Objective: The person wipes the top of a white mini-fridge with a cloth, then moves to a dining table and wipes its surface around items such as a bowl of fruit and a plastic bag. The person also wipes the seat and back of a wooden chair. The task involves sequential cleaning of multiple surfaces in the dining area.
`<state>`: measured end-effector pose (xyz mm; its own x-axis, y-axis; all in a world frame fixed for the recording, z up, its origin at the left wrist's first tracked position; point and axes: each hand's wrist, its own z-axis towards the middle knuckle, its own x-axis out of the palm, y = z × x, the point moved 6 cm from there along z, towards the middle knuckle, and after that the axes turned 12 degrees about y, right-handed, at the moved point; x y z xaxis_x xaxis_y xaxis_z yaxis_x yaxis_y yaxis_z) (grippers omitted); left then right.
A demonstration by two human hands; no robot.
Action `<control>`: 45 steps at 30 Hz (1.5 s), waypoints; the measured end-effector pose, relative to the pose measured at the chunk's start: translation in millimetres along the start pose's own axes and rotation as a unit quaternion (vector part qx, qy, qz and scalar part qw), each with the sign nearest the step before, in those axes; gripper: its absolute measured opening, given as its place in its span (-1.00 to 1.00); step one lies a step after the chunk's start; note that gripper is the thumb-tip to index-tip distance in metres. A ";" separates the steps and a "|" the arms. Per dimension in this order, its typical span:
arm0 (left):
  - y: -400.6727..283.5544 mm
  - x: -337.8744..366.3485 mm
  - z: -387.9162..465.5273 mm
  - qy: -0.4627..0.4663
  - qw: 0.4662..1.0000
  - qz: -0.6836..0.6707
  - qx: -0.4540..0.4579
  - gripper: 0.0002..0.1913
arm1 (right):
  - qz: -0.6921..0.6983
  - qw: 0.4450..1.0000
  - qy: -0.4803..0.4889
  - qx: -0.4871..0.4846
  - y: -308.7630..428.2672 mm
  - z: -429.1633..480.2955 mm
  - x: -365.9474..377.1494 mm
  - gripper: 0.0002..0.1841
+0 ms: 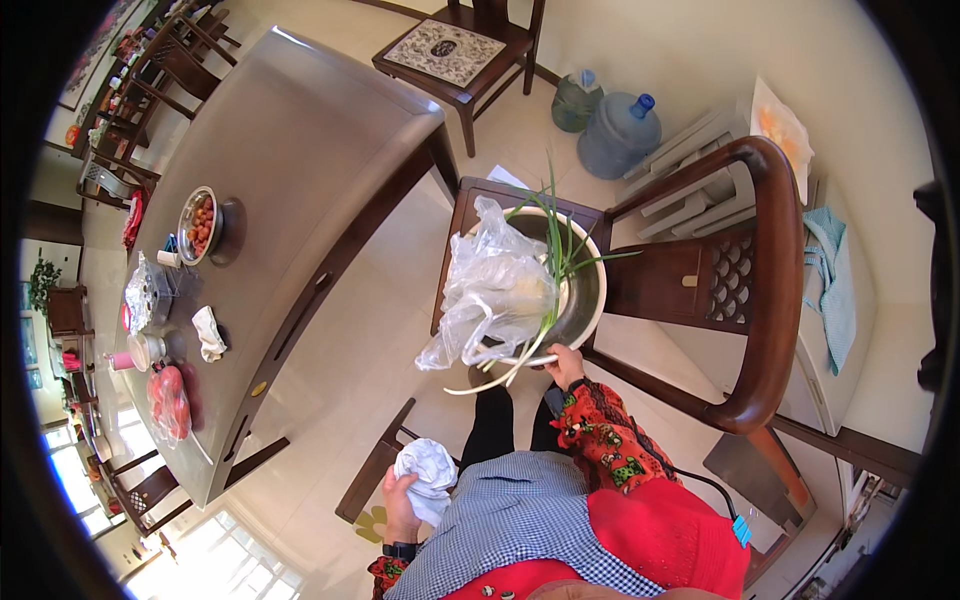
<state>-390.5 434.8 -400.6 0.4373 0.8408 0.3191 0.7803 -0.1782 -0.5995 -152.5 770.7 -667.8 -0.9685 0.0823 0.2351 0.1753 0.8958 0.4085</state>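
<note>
My right hand (565,365) grips the near rim of a metal basin (592,300), which rests on the seat of a dark wooden chair (471,196). In the basin lie a bunch of green onions (556,247) and a crumpled clear plastic bag (499,289). The onions' white ends and part of the bag hang over the rim. What the bag holds is hard to make out. Low in the picture, my left hand (400,499) is closed around a bunched white cloth (427,476), in front of my checked apron (517,502).
On the long table (300,142) at left stand a bowl of small reddish fruit (201,226), a folded white cloth (209,334) and a bag of red produce (169,405). The chair's curved armrest (784,285) rises at right. Water jugs (619,135) stand by the wall.
</note>
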 end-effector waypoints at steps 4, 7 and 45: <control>-5.3 -1.9 6.9 0.005 1.000 -0.012 0.004 -0.64 | -0.029 1.000 0.002 -0.003 0.2 -22.2 -6.9 -0.87; -5.8 -9.6 11.1 0.004 1.000 -0.027 0.006 -0.64 | 0.007 1.000 0.010 0.005 -3.8 -47.3 -12.7 -0.85; 52.4 -133.6 -37.0 -0.093 0.971 -0.203 0.087 -0.52 | -0.139 0.944 0.280 -0.105 125.7 -138.6 521.5 -0.88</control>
<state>-391.5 294.3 -447.5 0.0088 0.9044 0.4265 0.7776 0.2620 -0.5716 -611.0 865.7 -371.5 -0.7466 -0.4401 0.4989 0.0166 0.7373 0.6753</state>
